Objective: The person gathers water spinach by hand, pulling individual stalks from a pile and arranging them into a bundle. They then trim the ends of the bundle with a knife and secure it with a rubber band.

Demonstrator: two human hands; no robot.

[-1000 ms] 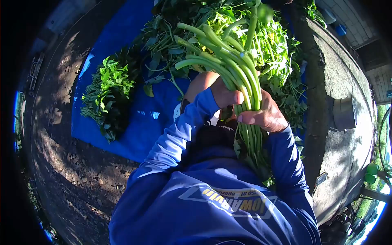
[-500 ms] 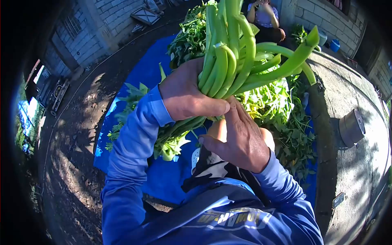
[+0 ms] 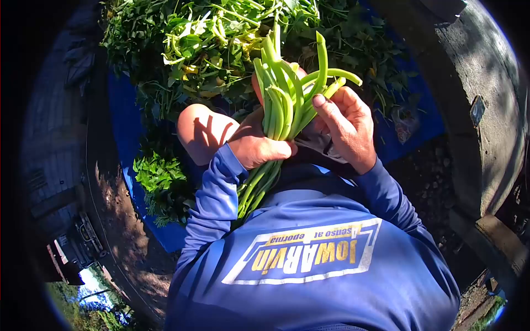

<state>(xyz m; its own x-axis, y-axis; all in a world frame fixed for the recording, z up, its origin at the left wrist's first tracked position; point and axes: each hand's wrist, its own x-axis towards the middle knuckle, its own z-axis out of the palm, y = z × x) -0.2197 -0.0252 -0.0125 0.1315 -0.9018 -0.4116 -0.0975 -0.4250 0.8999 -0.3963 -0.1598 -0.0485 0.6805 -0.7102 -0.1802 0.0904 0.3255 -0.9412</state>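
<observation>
A bundle of long green stalks (image 3: 284,102) stands upright in front of my chest, cut ends fanning upward and leafy ends trailing down past my left sleeve. My left hand (image 3: 258,148) is wrapped around the middle of the bundle. My right hand (image 3: 345,124) rests against the bundle's right side, thumb pressed on the stalks and fingers partly spread. Both arms wear blue long sleeves. My bare knee (image 3: 203,131) shows just left of the hands.
A big heap of leafy greens (image 3: 210,38) lies on a blue tarp (image 3: 124,118) ahead. A smaller bunch of greens (image 3: 157,179) sits at the left by my knee. A concrete ledge (image 3: 486,83) runs along the right. Bare dirt ground (image 3: 118,220) lies to the left.
The view has swung down and turned. The stalk bundle has come lower and closer to my chest. My right hand moved from below the left hand up to the bundle's right side.
</observation>
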